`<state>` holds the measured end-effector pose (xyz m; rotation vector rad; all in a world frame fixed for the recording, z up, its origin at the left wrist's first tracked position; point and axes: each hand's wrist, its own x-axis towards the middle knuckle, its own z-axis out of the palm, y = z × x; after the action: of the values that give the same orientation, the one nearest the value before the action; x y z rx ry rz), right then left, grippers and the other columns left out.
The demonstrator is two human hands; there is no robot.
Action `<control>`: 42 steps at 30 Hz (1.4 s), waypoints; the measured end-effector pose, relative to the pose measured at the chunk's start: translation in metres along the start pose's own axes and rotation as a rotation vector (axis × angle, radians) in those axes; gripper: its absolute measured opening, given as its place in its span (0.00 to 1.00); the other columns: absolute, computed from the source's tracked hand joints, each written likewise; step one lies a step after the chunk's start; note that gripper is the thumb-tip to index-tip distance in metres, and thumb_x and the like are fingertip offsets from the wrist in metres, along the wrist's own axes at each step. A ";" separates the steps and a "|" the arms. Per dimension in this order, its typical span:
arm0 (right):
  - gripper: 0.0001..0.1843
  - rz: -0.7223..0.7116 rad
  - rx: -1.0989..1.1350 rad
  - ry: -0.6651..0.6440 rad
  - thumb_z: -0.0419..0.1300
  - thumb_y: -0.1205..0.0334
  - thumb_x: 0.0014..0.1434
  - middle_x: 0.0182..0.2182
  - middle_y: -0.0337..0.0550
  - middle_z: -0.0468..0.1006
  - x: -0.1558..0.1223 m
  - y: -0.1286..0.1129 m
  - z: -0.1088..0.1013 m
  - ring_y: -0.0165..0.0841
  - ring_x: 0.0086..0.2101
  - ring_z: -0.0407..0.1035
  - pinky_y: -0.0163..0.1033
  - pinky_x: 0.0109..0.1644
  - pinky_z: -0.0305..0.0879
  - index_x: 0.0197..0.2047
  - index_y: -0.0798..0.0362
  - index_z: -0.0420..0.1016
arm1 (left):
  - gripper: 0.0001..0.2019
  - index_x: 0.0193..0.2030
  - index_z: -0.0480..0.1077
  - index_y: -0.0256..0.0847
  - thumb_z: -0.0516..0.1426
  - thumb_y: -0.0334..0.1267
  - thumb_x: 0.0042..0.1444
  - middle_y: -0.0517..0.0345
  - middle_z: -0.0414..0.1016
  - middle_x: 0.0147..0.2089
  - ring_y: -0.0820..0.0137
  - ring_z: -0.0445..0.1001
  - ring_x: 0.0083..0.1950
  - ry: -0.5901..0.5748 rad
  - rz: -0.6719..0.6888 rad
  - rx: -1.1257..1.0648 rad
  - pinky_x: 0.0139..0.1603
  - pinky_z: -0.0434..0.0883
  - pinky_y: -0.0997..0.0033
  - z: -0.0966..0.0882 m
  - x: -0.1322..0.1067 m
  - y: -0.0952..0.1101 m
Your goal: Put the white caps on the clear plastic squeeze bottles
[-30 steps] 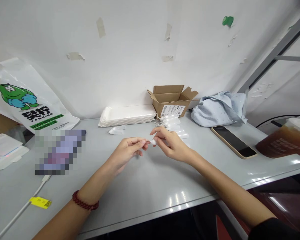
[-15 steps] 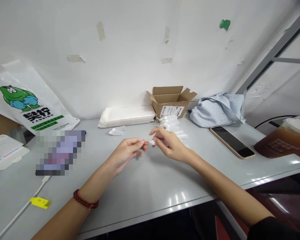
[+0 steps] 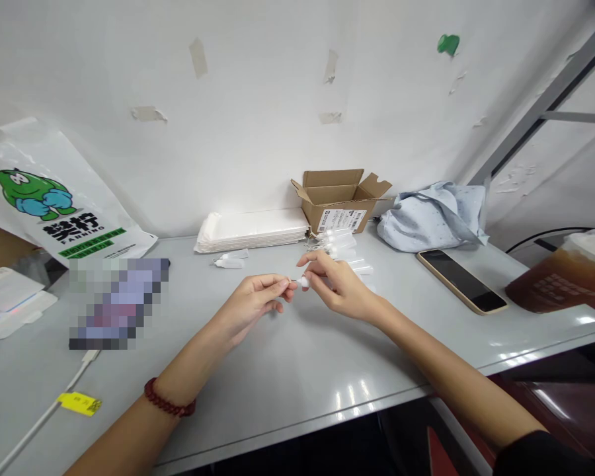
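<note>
Between the thumb and fingers of my right hand point(image 3: 340, 287) is a small white-capped needle-tip bottle point(image 3: 303, 282); the hand hides most of its body. A thin dark tip points left from its white cap toward my left hand point(image 3: 260, 297). The left thumb and index finger are pinched together at that tip, and what lies between them is too small to make out. Just behind the right hand lies a pile of clear bottles with white caps point(image 3: 340, 242). Two more such bottles point(image 3: 231, 262) lie behind the left hand.
An open cardboard box point(image 3: 340, 215) and a stack of white packets point(image 3: 252, 228) stand against the wall. To the right are a light blue cloth bag point(image 3: 431, 218), a phone point(image 3: 461, 281) and a large drink cup point(image 3: 565, 274). A blurred-out device point(image 3: 123, 301) with a cable lies left.
Both hands stay almost in place. A little more of the thin dark tip shows between the left fingers and the white cap. The view has shifted slightly.
</note>
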<state>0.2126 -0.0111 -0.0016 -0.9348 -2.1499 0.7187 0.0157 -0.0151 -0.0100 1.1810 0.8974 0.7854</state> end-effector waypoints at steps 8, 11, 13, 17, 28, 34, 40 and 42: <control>0.12 -0.017 -0.014 0.023 0.47 0.70 0.61 0.24 0.36 0.71 -0.001 0.000 -0.001 0.30 0.29 0.72 0.31 0.30 0.61 0.48 0.54 0.60 | 0.11 0.30 0.74 0.37 0.59 0.44 0.54 0.53 0.71 0.35 0.69 0.66 0.37 0.025 -0.001 -0.010 0.35 0.62 0.69 0.000 -0.001 0.000; 0.11 -0.017 -0.012 0.019 0.47 0.70 0.61 0.24 0.36 0.71 0.000 0.000 -0.002 0.30 0.29 0.71 0.31 0.29 0.60 0.48 0.54 0.60 | 0.11 0.29 0.73 0.37 0.59 0.44 0.54 0.53 0.71 0.35 0.69 0.66 0.37 0.019 0.004 -0.004 0.35 0.62 0.69 0.000 -0.001 0.000; 0.12 -0.013 -0.010 0.014 0.47 0.70 0.61 0.24 0.36 0.71 0.000 -0.001 -0.002 0.30 0.29 0.71 0.31 0.29 0.60 0.48 0.54 0.60 | 0.12 0.29 0.73 0.37 0.59 0.44 0.55 0.53 0.71 0.35 0.69 0.66 0.38 0.010 0.005 0.002 0.36 0.63 0.69 0.000 -0.001 0.000; 0.12 -0.010 -0.011 0.000 0.47 0.70 0.60 0.24 0.36 0.70 -0.001 -0.002 -0.002 0.30 0.30 0.72 0.31 0.30 0.60 0.48 0.54 0.60 | 0.11 0.29 0.73 0.37 0.58 0.43 0.55 0.53 0.71 0.35 0.69 0.65 0.38 0.008 0.009 -0.002 0.35 0.63 0.70 0.000 0.000 0.000; 0.14 -0.048 -0.148 0.030 0.48 0.71 0.58 0.21 0.33 0.69 0.000 -0.001 0.003 0.28 0.23 0.67 0.32 0.27 0.57 0.47 0.54 0.60 | 0.13 0.30 0.75 0.39 0.56 0.45 0.55 0.55 0.75 0.32 0.71 0.66 0.30 0.123 0.158 0.338 0.36 0.65 0.69 0.002 0.000 0.001; 0.14 -0.026 -0.171 0.009 0.48 0.71 0.57 0.21 0.32 0.67 0.001 0.000 0.006 0.28 0.21 0.65 0.33 0.28 0.56 0.48 0.54 0.59 | 0.14 0.30 0.76 0.39 0.56 0.47 0.54 0.54 0.76 0.29 0.69 0.68 0.30 0.169 0.205 0.456 0.33 0.65 0.70 0.006 -0.002 0.002; 0.14 -0.038 -0.184 -0.018 0.47 0.70 0.59 0.21 0.33 0.68 -0.001 0.001 0.008 0.28 0.21 0.65 0.32 0.26 0.55 0.48 0.53 0.59 | 0.14 0.32 0.76 0.38 0.55 0.46 0.55 0.55 0.75 0.28 0.69 0.67 0.29 0.173 0.208 0.481 0.33 0.65 0.70 0.008 -0.003 0.002; 0.14 -0.053 -0.194 -0.016 0.47 0.70 0.59 0.22 0.34 0.70 -0.001 0.002 0.009 0.28 0.21 0.64 0.32 0.26 0.54 0.48 0.53 0.59 | 0.14 0.32 0.76 0.39 0.55 0.46 0.55 0.55 0.74 0.28 0.69 0.67 0.29 0.171 0.212 0.482 0.32 0.65 0.70 0.008 -0.003 0.002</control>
<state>0.2071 -0.0126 -0.0088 -0.9703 -2.2799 0.4997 0.0215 -0.0208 -0.0065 1.6703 1.1562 0.8777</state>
